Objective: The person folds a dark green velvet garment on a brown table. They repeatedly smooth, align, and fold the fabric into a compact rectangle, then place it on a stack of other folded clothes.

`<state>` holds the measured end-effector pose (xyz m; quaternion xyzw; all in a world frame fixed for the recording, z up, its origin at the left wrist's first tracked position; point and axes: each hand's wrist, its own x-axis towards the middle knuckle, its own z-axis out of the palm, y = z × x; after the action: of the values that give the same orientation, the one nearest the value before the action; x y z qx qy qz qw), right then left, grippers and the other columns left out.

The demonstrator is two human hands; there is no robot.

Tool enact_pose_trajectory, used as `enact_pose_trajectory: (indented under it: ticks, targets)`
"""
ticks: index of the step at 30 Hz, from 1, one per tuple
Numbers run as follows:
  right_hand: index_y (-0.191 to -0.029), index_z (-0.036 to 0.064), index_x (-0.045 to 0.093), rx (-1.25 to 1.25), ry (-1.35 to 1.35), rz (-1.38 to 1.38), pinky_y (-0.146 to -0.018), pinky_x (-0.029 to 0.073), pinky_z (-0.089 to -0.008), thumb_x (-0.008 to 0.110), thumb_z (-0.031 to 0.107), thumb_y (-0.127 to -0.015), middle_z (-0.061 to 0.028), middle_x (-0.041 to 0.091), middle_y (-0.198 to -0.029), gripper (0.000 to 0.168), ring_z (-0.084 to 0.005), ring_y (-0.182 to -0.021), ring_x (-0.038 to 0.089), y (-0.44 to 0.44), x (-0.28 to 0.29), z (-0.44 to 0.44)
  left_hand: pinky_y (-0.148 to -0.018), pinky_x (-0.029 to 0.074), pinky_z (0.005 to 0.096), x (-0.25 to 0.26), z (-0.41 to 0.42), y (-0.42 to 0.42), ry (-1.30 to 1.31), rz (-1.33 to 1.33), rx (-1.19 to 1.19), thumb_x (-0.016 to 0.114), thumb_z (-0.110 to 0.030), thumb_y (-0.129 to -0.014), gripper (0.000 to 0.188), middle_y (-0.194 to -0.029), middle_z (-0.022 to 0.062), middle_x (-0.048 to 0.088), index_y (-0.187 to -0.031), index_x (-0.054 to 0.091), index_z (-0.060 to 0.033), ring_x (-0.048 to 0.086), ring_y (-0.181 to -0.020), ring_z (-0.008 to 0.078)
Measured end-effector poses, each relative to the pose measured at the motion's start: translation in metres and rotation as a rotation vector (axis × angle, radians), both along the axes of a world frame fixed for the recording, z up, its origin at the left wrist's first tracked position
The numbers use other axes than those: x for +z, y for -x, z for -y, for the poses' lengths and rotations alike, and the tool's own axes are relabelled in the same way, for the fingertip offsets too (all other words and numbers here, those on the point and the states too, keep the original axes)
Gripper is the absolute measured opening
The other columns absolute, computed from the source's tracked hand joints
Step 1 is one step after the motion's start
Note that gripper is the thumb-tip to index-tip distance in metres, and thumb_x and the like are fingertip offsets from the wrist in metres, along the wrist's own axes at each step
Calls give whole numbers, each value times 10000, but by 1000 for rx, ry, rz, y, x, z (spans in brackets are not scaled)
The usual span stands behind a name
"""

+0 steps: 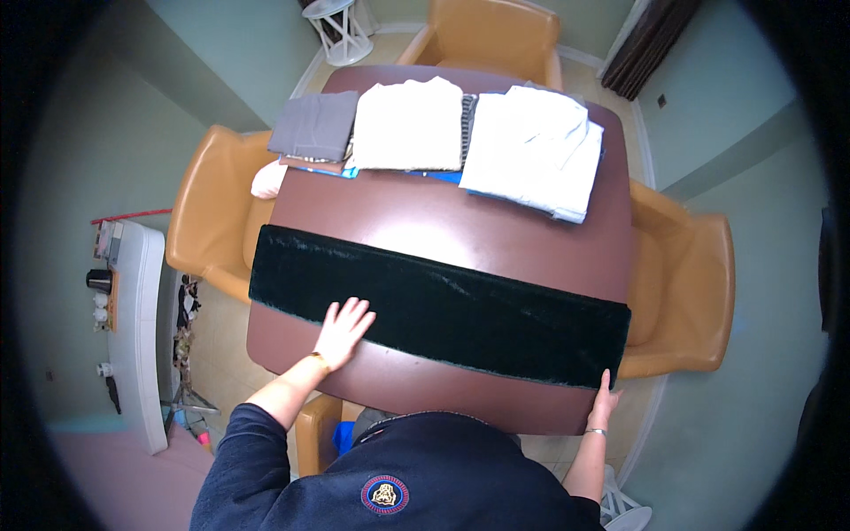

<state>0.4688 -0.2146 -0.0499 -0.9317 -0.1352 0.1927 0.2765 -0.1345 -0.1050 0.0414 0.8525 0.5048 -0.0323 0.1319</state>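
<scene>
A dark green plush cloth (pixel 438 308), folded into a long strip, lies slantwise across the brown table (pixel 425 391). Flat on its near edge, left of the middle, rests my left hand (pixel 342 332) with the fingers spread. At the strip's near right corner, by the table's edge, my right hand (pixel 601 401) has its thumb on top of the cloth. The other fingers of that hand are mostly hidden at the edge, and the corner sits between them and the thumb.
Folded grey clothing (pixel 313 126), a cream folded textile (pixel 408 126) and white folded garments (pixel 531 146) are stacked along the far side. Tan armchairs (pixel 212 206) stand left, right (pixel 684 285) and behind (pixel 495 36). A white counter (pixel 143 332) stands farther left.
</scene>
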Motion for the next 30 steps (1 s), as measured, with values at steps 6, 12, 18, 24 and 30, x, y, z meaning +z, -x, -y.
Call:
enact_pose_trajectory:
  ticks: [6, 12, 18, 24, 30]
  targets:
    - [-1257, -71, 496, -244, -513, -765, -972, 456, -383, 731, 357, -808, -177, 562, -1251, 663, -290, -1112, 560, -52, -19, -9, -1127, 132, 568, -4, -9, 41, 17, -153, 104, 525, 50, -681, 781, -1518, 205, 218, -1429, 364, -106, 151, -1424, 382]
    - [-1467, 93, 256, -482, -838, -660, -971, 447, -444, 690, -4, -777, -142, 410, -1404, 821, -312, -1202, 473, -71, -25, -24, -1121, 83, 608, 5, -11, 18, 170, -206, 253, 451, 85, -741, 785, -1547, 188, 127, -1472, 283, -145, 72, -1441, 375]
    - [-1409, 89, 390, -473, -884, -424, -1048, 350, -410, 641, -94, -742, -140, 404, -1412, 736, -298, -1253, 403, -113, -13, -30, -1113, 92, 615, 2, -5, 7, 138, -124, 247, 473, 118, -705, 818, -1543, 203, 124, -1463, 300, -136, 66, -1439, 389]
    - [-1399, 48, 393, -498, -961, -224, -1012, 389, -391, 612, -130, -700, -155, 443, -1356, 753, -289, -1189, 461, -211, -10, -46, -1063, 140, 676, 2, -2, -66, 128, -68, 176, 483, 20, -774, 721, -1519, 237, 161, -1455, 302, -134, 108, -1419, 433]
    - [-1456, 69, 303, -487, -829, 69, -1029, 398, -391, 669, 57, -813, -187, 387, -1425, 740, -301, -1227, 455, -289, 56, -63, -1022, 149, 724, 22, 4, -190, 264, -27, 135, 455, -38, -825, 682, -1520, 254, 130, -1472, 269, -147, 74, -1411, 468]
